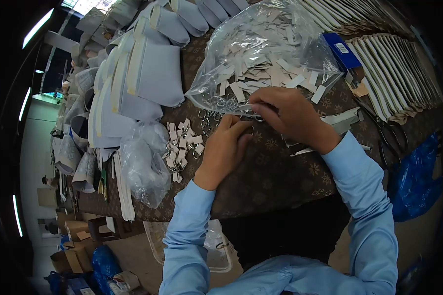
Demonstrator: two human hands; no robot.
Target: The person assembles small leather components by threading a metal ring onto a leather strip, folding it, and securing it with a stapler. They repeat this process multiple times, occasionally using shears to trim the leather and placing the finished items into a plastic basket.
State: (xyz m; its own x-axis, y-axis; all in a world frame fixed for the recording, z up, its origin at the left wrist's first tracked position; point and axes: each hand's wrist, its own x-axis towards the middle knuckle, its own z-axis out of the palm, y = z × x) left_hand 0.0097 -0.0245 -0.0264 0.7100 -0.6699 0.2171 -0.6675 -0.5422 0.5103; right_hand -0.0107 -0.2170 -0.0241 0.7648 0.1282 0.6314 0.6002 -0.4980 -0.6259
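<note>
My left hand [225, 150] is closed, its fingertips curled near small metal rings [205, 120] on the table; what it pinches is too small to make out. My right hand [295, 117] has thumb and fingers pressed together at the near edge of a clear plastic bag [209, 64], and its fingertips hide whatever they hold. Inside the bag lies a heap of flat pale strips [268, 73], with more metal rings [227, 104] by its mouth. Left of my left hand sits a pile of folded pale tabs with metal rings [181, 147].
Stacked grey-white fabric pieces [155, 73] line the left side, with a crumpled clear bag [145, 162] before them. On the right are black-handled scissors [389, 132], a blue box [340, 51], layered strips [394, 73] and a blue plastic bag [416, 182].
</note>
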